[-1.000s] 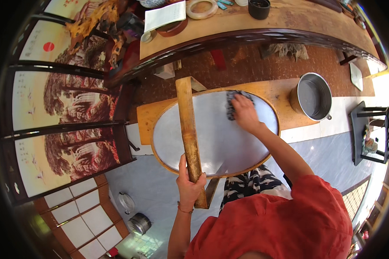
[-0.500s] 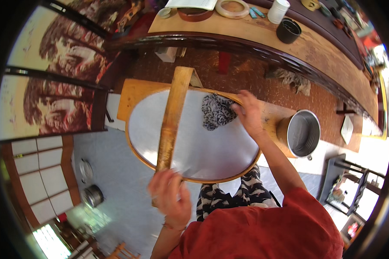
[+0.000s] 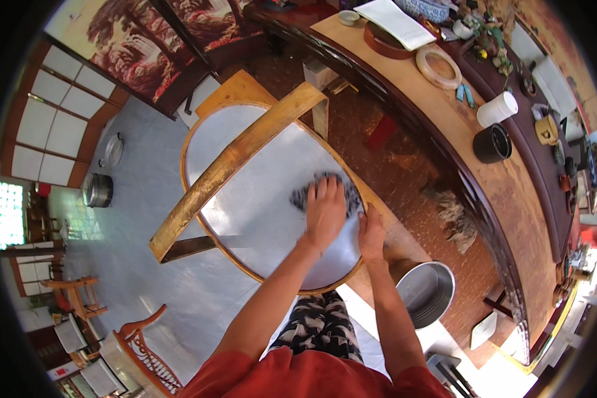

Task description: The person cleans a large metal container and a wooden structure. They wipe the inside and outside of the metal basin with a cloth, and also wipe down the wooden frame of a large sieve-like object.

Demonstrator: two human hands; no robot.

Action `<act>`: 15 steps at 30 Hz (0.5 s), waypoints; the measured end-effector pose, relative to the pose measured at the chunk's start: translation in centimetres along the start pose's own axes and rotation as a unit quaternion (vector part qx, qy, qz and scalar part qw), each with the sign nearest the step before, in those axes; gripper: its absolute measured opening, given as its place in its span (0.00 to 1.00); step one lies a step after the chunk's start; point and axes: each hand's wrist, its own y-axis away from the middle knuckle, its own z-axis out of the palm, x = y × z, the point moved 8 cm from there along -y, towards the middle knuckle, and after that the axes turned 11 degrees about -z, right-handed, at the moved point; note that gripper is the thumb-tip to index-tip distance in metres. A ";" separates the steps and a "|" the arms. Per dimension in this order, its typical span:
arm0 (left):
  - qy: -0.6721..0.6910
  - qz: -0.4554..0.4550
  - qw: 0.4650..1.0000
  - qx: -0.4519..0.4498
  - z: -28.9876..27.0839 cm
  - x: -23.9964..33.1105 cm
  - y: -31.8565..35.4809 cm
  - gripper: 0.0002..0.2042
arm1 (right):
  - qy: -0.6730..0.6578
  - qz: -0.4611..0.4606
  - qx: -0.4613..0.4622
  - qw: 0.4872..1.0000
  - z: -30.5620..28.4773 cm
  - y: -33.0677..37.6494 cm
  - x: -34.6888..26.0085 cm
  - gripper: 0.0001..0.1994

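Both hands on round pale-grey stone slab w/ wooden rim (image 3: 245, 219). Left hand (image 3: 325, 212) flat, fingers spread, pressing dark mottled cloth (image 3: 308, 192), which lies under and just beyond palm. Right hand (image 3: 371, 235) nr rim, fingers curled, holds nothing. Long wooden beam (image 3: 235, 166) lies diagonal, left of cloth.

The left hand (image 3: 325, 213) is covering most of the dark cloth (image 3: 346, 192); only its edges are showing. The right hand (image 3: 371, 235) is hiding part of the round tray's rim (image 3: 245, 272). The wooden beam (image 3: 232, 162) is concealing a strip of the tray's surface. Small items on the tabletop (image 3: 471, 172) at upper right are blurring beyond identification.
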 end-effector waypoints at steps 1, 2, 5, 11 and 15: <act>0.004 0.004 1.000 -0.006 0.1 1.0 2.5 0.20 | -0.001 -0.002 0.002 1.000 0.2 0.2 0.5 0.17; 0.015 -0.006 1.000 -0.001 -0.3 1.3 3.6 0.21 | -0.008 -0.014 0.012 1.000 0.2 0.3 0.4 0.17; 0.004 -0.019 1.000 0.009 -0.5 1.7 3.1 0.23 | -0.010 -0.028 0.018 0.999 -0.3 0.2 0.5 0.17; -0.033 -0.120 0.992 0.013 0.2 -3.4 -5.0 0.25 | -0.013 -0.024 0.008 1.000 0.4 0.4 -0.6 0.17; 0.028 -0.053 0.998 -0.029 1.5 2.5 0.7 0.25 | 0.000 -0.023 0.019 1.000 0.3 0.5 0.0 0.17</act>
